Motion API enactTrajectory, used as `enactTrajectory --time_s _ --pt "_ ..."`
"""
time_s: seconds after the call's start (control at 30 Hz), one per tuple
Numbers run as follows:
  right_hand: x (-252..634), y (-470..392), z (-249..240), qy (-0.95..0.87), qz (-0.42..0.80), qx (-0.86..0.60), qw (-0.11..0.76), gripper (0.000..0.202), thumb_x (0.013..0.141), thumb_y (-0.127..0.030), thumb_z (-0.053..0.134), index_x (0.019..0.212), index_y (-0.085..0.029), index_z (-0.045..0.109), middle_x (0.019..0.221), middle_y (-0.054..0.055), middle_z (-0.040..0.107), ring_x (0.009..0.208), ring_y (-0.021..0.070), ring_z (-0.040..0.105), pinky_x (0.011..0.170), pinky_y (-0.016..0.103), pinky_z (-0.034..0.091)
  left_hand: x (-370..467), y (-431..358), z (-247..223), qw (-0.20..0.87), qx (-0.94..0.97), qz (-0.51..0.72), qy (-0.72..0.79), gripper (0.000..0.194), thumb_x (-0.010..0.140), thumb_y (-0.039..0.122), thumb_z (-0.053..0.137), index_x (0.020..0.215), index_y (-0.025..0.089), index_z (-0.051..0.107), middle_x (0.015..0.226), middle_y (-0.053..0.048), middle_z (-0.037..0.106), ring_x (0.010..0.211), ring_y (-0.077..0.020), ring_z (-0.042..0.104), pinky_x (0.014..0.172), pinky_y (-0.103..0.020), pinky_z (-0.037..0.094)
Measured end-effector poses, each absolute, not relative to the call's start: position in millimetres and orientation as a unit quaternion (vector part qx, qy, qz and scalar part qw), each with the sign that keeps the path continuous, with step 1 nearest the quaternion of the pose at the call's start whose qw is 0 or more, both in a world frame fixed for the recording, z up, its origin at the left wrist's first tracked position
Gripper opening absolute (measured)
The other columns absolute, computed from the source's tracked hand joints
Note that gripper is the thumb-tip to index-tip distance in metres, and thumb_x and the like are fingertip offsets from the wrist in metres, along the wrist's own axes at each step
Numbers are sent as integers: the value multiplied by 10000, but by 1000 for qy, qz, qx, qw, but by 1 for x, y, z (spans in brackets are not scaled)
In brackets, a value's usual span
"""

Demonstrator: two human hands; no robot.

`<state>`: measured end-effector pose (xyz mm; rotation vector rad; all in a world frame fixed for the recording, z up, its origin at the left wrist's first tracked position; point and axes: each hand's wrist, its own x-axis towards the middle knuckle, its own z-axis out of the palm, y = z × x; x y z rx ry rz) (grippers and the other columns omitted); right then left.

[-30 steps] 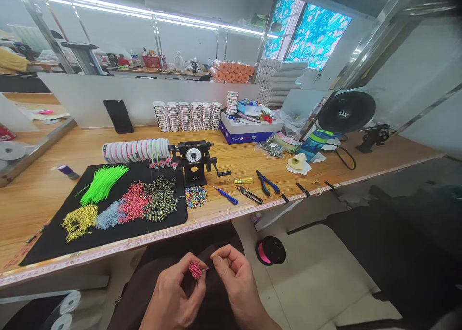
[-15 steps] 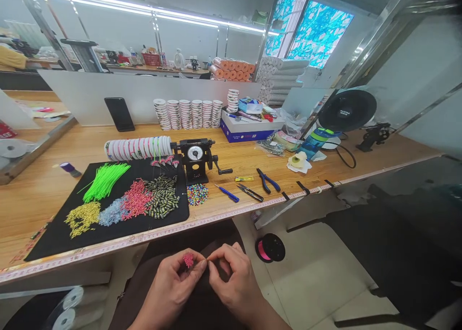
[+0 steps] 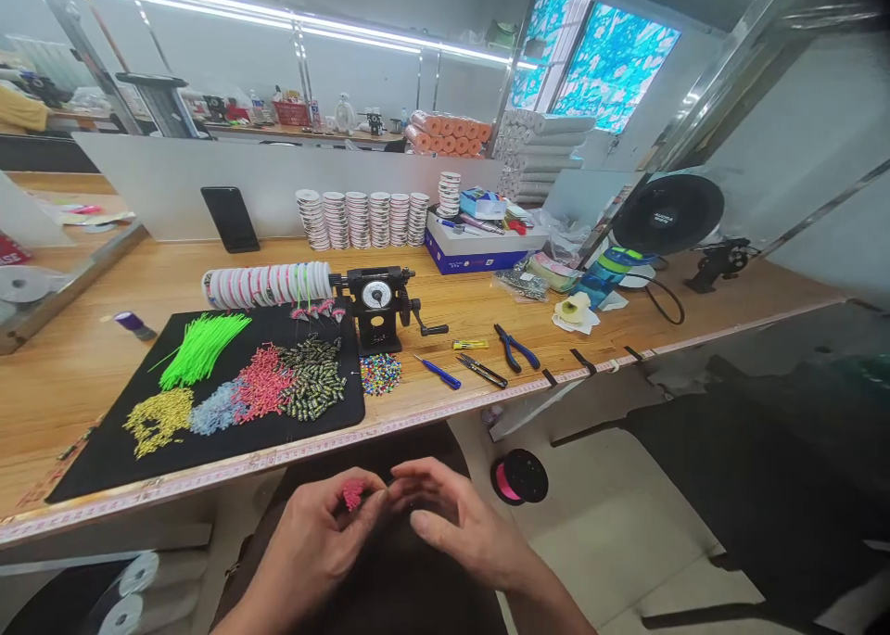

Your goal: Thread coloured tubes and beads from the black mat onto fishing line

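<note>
Low in the view, in front of the table edge and above my lap, my left hand (image 3: 326,528) is closed with thumb and index finger pinched. A small pink bundle of bead-like pieces (image 3: 353,494) shows in the curl of its fingers. What the fingertips pinch is too small to make out. Just to the right, my right hand (image 3: 451,524) has its thumb apart from its stretched fingers, and its fingertips come close to the left ones. Nothing shows in it. On the black mat (image 3: 229,459) beyond lie piles of red pieces (image 3: 262,380), yellow pieces (image 3: 159,420) and dark striped pieces (image 3: 314,380).
Behind the mat stands a hand-cranked winder (image 3: 379,306) with a row of white spools (image 3: 268,285). Pliers (image 3: 515,348), snips (image 3: 481,371) and a blue-handled tool (image 3: 439,373) lie right of it. A black spool with pink line (image 3: 520,476) is on the floor.
My right hand's thumb and fingers have parted from their pinch and spread. My left hand, with the pink bundle, has shifted slightly left.
</note>
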<state>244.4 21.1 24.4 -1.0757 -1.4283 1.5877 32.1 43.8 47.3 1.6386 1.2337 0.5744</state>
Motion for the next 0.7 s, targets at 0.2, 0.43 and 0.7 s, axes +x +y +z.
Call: enactTrajectory --time_s 0.2,0.43,0.7 --pt "227 21 7 -521 535 -537 392 144 886 -315 656 915 -178 692 619 -74 391 577 113 347 536 246 279 35 39 35 507 654 234 510 255 888 441 614 1021 227 655 674 53 457 615 -133 409 578 -235 350" --pt "239 32 -2 -530 443 -589 419 228 866 -385 668 790 -176 717 549 -82 293 534 117 282 524 266 227 36 37 23 699 503 308 406 355 940 542 529 845 200 543 746 30 581 513 -81 470 545 -224 438" --pt "238 32 13 -497 512 -531 457 279 902 -447 627 824 -181 601 739 -16 518 684 141 452 624 250 359 45 30 10 676 471 319 468 384 870 552 634 792 178 593 694 37 499 625 -105 393 573 -199 348"
